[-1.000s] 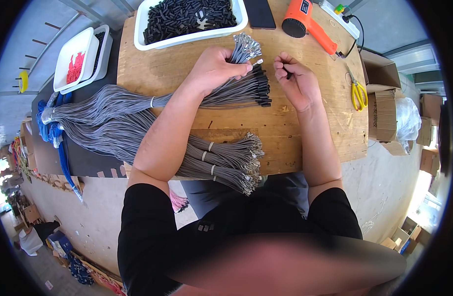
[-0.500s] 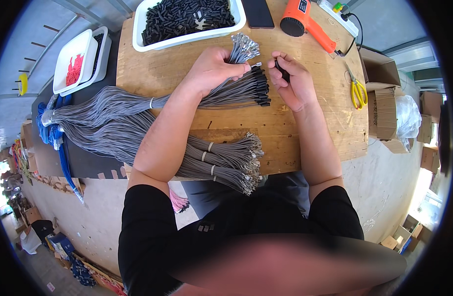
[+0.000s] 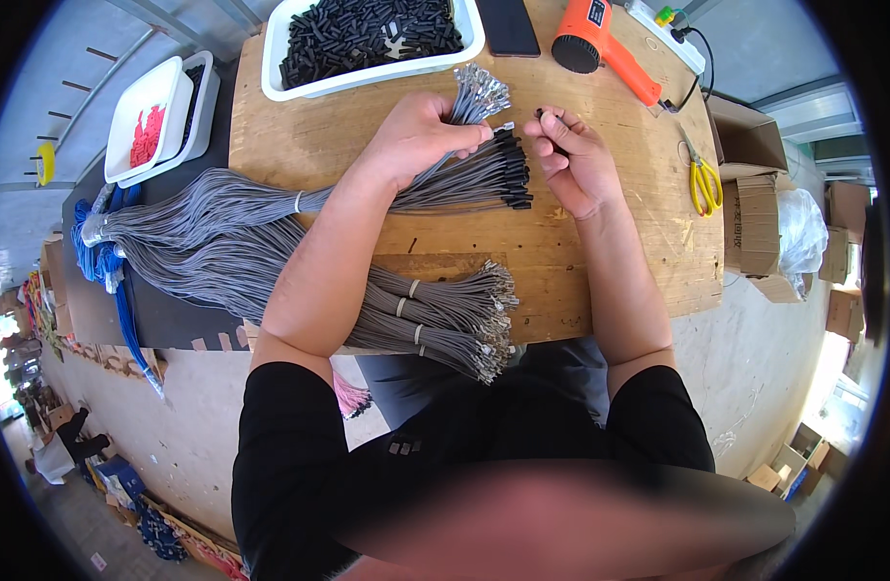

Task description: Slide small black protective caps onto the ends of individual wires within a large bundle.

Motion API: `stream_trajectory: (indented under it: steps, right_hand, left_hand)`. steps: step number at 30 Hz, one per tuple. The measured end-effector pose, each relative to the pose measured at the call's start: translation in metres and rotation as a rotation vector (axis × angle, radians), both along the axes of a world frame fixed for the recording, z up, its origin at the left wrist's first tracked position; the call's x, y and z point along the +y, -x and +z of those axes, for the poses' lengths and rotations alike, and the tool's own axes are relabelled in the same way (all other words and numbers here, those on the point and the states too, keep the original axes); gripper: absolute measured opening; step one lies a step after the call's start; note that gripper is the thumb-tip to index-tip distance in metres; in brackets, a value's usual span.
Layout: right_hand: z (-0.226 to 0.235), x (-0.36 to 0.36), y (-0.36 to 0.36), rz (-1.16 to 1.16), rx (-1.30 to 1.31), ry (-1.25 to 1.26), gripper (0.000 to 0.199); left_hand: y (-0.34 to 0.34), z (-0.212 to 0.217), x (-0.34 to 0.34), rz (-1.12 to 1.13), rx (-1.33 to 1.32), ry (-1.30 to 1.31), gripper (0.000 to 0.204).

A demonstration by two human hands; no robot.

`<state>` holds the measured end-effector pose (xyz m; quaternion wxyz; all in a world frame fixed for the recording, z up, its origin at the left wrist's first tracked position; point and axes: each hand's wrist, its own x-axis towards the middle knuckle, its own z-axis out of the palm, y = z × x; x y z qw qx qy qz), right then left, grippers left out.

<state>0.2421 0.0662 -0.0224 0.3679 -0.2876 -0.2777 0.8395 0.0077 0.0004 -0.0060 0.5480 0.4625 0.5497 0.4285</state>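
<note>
My left hand point(image 3: 435, 131) is closed round a bunch of thin grey wires, whose bare metal terminals point(image 3: 482, 92) fan out above the fist. Just to its right, my right hand point(image 3: 576, 160) pinches a small black sleeve point(image 3: 540, 113) between thumb and fingers; most of it is hidden. Below the left hand lie more grey wires with black sleeves point(image 3: 513, 169) on their ends. Nearer me, several tied bundles of grey wire point(image 3: 445, 300) end in uncovered terminals.
A white tub point(image 3: 368, 81) of black sleeves stands at the back, beside a dark flat phone-like slab point(image 3: 509, 27). An orange heat gun point(image 3: 614, 58), a power strip point(image 3: 670, 37) and yellow-handled scissors point(image 3: 705, 184) lie right. Far left, a white tray point(image 3: 125, 116) holds red pieces.
The fingers of my right hand have shifted around the black sleeve, so less of it shows. My left hand and its wires have stayed put.
</note>
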Motion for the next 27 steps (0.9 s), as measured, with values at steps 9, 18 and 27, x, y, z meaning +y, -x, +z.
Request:
stream_trajectory:
  steps: [9,18,27]
  right_hand:
    - [0.007,-0.008,0.007,-0.011,-0.096,-0.171,0.016]
    - [0.009,-0.014,0.01,-0.008,-0.145,-0.262,0.017]
    - [0.006,-0.018,0.012,-0.084,-0.135,-0.406,0.015]
  left_hand:
    - [0.002,-0.001,0.0,-0.014,-0.044,-0.001,0.02]
    - [0.002,-0.005,0.0,-0.013,-0.05,-0.022,0.02]
    - [-0.001,0.008,-0.003,-0.039,-0.032,-0.027,0.021]
